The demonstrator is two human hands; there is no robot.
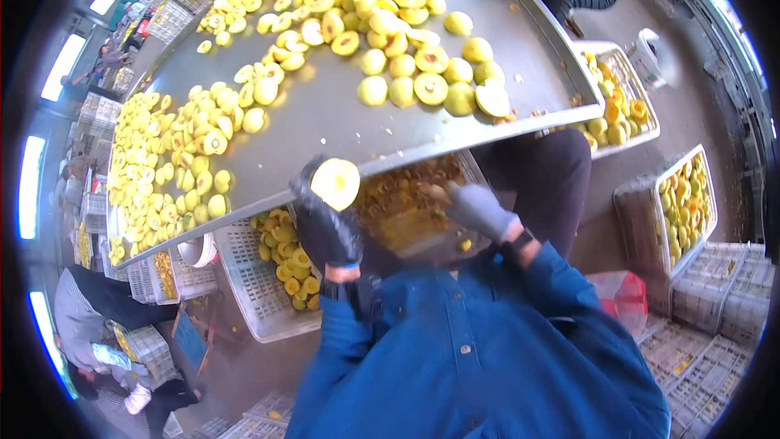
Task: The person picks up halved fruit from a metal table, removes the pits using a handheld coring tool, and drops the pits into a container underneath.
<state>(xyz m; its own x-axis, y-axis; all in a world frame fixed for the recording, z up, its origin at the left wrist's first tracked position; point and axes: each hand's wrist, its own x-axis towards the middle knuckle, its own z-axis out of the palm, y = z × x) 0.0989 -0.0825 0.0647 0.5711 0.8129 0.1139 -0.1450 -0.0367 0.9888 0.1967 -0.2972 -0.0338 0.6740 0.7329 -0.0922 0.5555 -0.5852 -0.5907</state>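
My left hand [327, 232], in a black glove, is closed on a peach half [335, 184] at the near edge of the metal table [325, 114]. The pale cut face of the half is turned up toward me. To the right, my right hand [479, 210] wears a grey glove and is held over my lap, its fingers curled. Something small and brownish shows at its fingertips, too blurred to name. Beneath both hands is a container [398, 211] with brown scraps in it. Many yellow peach halves [429, 88] lie on the table, several with reddish centres.
A white crate [252, 293] of cut peaches stands at my left knee. More filled crates [630, 146] [686, 248] are on the right, near a white bucket [647, 61]. Stacked crates [719, 293] stand at lower right. Other people [114, 333] sit nearby.
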